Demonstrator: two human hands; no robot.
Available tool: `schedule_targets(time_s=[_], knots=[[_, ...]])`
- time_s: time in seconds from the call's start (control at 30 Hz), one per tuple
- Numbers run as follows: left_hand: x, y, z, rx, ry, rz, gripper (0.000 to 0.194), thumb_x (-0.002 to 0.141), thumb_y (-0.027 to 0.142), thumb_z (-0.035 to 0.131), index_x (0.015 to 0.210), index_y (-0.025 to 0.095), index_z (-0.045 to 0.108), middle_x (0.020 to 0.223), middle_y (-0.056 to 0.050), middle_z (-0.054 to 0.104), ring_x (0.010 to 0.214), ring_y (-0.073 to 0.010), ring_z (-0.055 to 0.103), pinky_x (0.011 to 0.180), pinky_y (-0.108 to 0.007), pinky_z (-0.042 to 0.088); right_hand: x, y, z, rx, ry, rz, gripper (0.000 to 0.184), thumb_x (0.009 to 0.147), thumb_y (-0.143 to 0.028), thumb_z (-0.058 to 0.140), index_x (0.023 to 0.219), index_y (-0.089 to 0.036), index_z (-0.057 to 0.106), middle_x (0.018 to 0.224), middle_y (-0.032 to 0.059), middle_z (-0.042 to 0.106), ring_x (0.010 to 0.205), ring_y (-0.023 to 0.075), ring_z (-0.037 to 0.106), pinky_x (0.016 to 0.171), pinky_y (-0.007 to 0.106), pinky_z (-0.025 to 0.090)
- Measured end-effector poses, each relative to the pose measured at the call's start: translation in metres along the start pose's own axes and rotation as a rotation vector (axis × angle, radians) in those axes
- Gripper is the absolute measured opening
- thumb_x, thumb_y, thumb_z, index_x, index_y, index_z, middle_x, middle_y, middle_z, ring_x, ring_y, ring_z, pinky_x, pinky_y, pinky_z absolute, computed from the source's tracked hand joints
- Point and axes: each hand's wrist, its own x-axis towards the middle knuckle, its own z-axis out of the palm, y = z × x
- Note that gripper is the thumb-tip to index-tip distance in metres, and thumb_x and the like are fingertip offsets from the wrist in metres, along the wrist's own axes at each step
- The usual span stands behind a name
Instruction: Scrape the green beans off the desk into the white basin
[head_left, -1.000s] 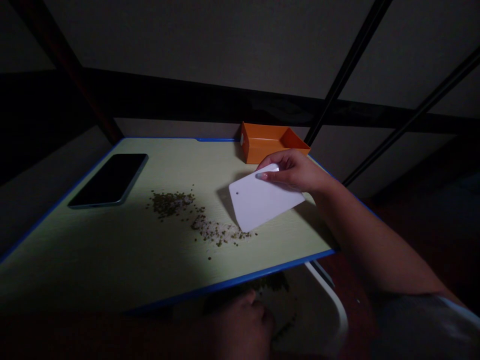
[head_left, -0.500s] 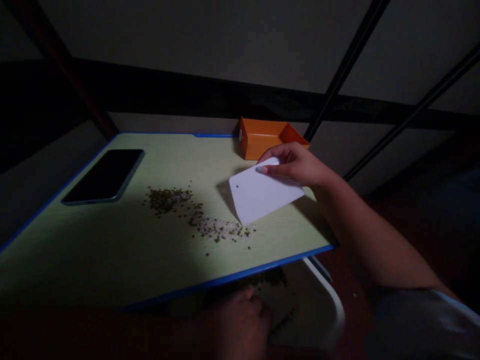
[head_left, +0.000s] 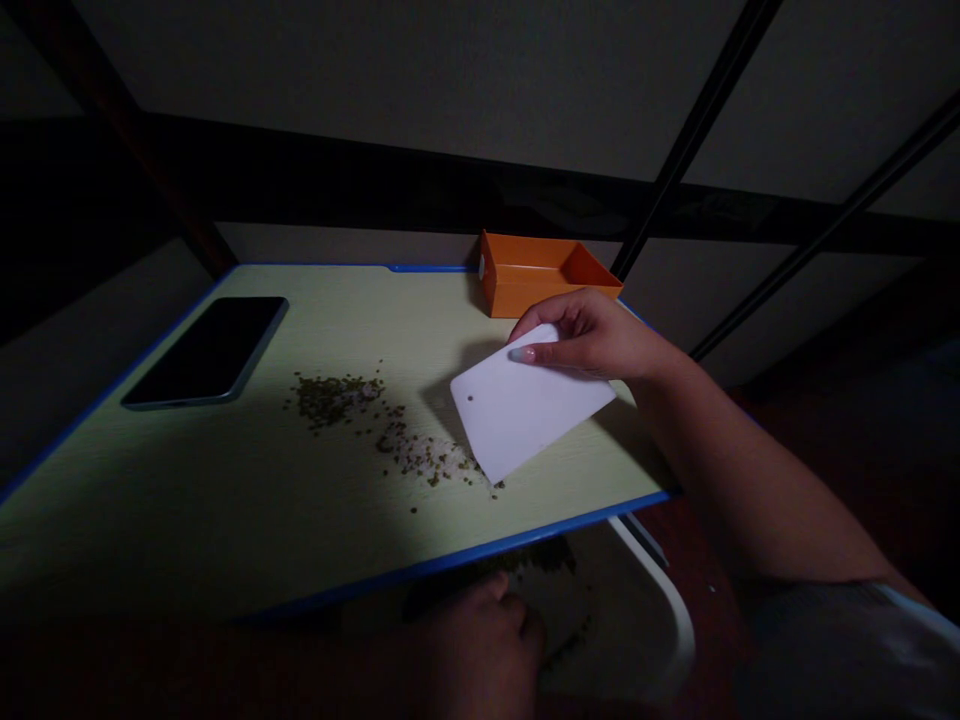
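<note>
My right hand (head_left: 592, 335) pinches a flat white scraper card (head_left: 529, 405), thumb on top and fingers behind. The card has a small hole near one corner and is tilted, its lower corner at the right end of a patch of white grains (head_left: 427, 455) mixed with small greenish-brown ones. Farther left lies a denser pile of greenish-brown, bean-like grains (head_left: 330, 400) with a few white ones in it. My left hand (head_left: 487, 640) is low in shadow beyond the table's near edge, its fingers curled. Whatever they may hold is hidden.
A dark phone (head_left: 210, 350) lies flat on the left of the pale, blue-edged table (head_left: 225, 500). An orange open box (head_left: 525, 290) stands at the back, just behind my right hand. Below the near edge is a white-rimmed surface (head_left: 679, 620) with dark bits on it.
My right hand has brought the card slightly down towards the near edge, so its lower corner now covers the right end of the white grains. My left hand stays in place.
</note>
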Motion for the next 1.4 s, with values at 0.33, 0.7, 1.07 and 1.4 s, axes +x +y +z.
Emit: schedule_targets(time_s=[0.33,0.7,1.07,1.4], knots=[[0.002,0.006,-0.018,-0.003,-0.152,-0.051,0.029,0.089,0.030,0.059,0.104,0.007,0.070,0.104,-0.015,0.071,0.107,-0.0269,0.063,0.101,-0.036,0.043,0.000,0.001,-0.015,-0.010,0.060,0.009,0.026,0.065,-0.032,0.076,0.081,-0.012,0.069,0.068,0.0011,0.064,0.056,0.0085,0.056,0.048,0.020,0.041],[0.002,0.004,-0.019,0.000,-0.154,-0.060,0.027,0.088,0.022,0.056,0.106,0.007,0.070,0.107,-0.014,0.070,0.105,-0.0242,0.063,0.103,-0.033,0.039,0.000,0.003,-0.009,0.005,-0.055,0.018,0.024,0.066,-0.029,0.075,0.082,-0.011,0.069,0.067,0.0019,0.064,0.055,0.0092,0.057,0.048,0.021,0.042],[0.000,0.004,-0.016,-0.011,-0.090,-0.013,0.026,0.086,0.024,0.059,0.100,0.006,0.071,0.100,-0.014,0.072,0.100,-0.0240,0.066,0.102,-0.033,0.040,0.002,0.006,-0.007,-0.033,-0.019,-0.011,0.024,0.068,-0.031,0.074,0.083,-0.012,0.067,0.070,0.0005,0.063,0.058,0.0072,0.054,0.051,0.020,0.041],[0.002,0.004,-0.012,-0.011,-0.123,-0.027,0.027,0.084,0.021,0.061,0.104,0.005,0.071,0.104,-0.015,0.071,0.103,-0.0259,0.065,0.102,-0.034,0.040,0.001,0.007,-0.006,-0.044,-0.097,-0.087,0.030,0.073,-0.033,0.072,0.089,-0.009,0.065,0.071,0.0007,0.062,0.059,0.0058,0.053,0.051,0.018,0.040]])
